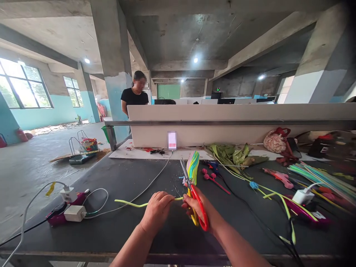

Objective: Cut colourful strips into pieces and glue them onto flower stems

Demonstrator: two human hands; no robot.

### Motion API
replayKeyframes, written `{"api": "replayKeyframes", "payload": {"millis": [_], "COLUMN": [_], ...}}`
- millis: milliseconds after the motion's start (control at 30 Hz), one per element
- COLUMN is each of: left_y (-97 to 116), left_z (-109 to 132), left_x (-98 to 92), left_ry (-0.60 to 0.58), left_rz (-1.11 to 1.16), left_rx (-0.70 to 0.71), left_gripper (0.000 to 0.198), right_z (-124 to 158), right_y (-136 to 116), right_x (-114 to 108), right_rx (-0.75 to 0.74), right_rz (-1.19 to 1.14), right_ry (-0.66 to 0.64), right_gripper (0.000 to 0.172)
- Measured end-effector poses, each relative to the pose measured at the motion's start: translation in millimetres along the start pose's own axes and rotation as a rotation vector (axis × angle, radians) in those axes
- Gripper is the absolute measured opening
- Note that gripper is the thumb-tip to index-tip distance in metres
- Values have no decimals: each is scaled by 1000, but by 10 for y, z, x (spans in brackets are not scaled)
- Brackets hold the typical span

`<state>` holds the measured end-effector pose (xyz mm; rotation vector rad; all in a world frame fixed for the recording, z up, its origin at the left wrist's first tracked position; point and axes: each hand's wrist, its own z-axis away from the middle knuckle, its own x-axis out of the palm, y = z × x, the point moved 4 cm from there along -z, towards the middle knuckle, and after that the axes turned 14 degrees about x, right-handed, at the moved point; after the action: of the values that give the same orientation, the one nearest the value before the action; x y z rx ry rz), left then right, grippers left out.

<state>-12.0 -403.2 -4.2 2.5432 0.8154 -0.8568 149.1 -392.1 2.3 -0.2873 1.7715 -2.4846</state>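
Note:
My left hand point(158, 208) is closed in a pinch on a thin yellow-green stem point(130, 203) that runs out to the left over the dark table point(125, 230). My right hand point(194, 207) grips the red and yellow handles of scissors point(198, 207), whose blades point(184, 172) point up and away. The right fingers also touch the stem's near end. Just behind the blades lies a bundle of pastel coloured strips point(193, 167).
Power strip and chargers with white cables point(72, 212) lie at the left. Green leaves point(233, 155), a pink glue gun point(279, 177), coloured sticks point(319, 178) and bags point(278, 142) crowd the right. A phone point(172, 140) leans on the white partition. A person point(135, 94) stands beyond it.

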Motion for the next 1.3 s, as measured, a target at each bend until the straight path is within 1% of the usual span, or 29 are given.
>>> {"api": "replayKeyframes", "payload": {"millis": [167, 233, 300, 333, 367, 400, 467, 500, 533, 567, 600, 633, 667, 767, 800, 867, 933, 967, 1033, 1133, 1200, 1300], "left_y": [18, 47, 82, 96, 105, 106, 103, 109, 116, 118, 114, 105, 94, 60, 42, -10, -74, -103, -148, -177, -178, -170], "left_z": [-26, -26, -5, 11, 26, 44, 86, 100, 101, 89, 71, 52, 37, 24, 31, 56, 86, 101, 121, 130, 129, 128], "left_x": [7, -36, -84, -88, -63, -15, 137, 213, 277, 327, 366, 398, 428, 499, 505, 475, 403, 365, 309, 278, 281, 292], "left_ry": [-25, 36, 130, 157, 152, 131, 91, 112, 162, 229, 293, 337, 354, 322, 337, 445, 603, 669, 747, 793, 804, 811], "left_rz": [-28, -55, -41, 13, 113, 255, 630, 826, 997, 1128, 1212, 1251, 1260, 1227, 1220, 1210, 1178, 1152, 1100, 1056, 1045, 1048], "left_rx": [54, 36, -42, -105, -184, -292, -573, -711, -820, -893, -936, -954, -958, -935, -928, -925, -932, -941, -962, -956, -938, -923], "left_gripper": [19, 19, 18, 17, 18, 21, 26, 29, 33, 37, 38, 37, 35, 29, 28, 24, 22, 22, 23, 23, 22, 20], "right_z": [-129, -136, -137, -139, -141, -145, -152, -154, -155, -154, -151, -146, -137, -96, -76, -32, 14, 39, 95, 176, 225, 279], "right_y": [14, 39, 57, 64, 71, 78, 96, 107, 119, 133, 146, 158, 168, 178, 178, 192, 238, 271, 329, 411, 454, 484], "right_x": [128, 125, 94, 73, 52, 33, 9, 2, -4, -10, -17, -25, -35, -73, -87, -112, -121, -115, -90, -43, -14, 24], "right_rx": [-30, -59, -90, -103, -113, -122, -132, -134, -133, -127, -119, -107, -95, -62, -53, -7, 88, 148, 234, 353, 425, 443], "right_rz": [-49, -92, -136, -159, -185, -209, -249, -260, -268, -271, -272, -273, -273, -269, -267, -270, -293, -312, -354, -374, -358, -315], "right_ry": [-32, -28, -19, -15, -15, -20, -43, -57, -67, -73, -74, -72, -70, -76, -84, -110, -174, -224, -336, -449, -466, -452], "right_gripper": [52, 51, 52, 53, 53, 54, 56, 57, 57, 58, 58, 58, 57, 52, 49, 40, 30, 30, 37, 45, 48, 50]}}
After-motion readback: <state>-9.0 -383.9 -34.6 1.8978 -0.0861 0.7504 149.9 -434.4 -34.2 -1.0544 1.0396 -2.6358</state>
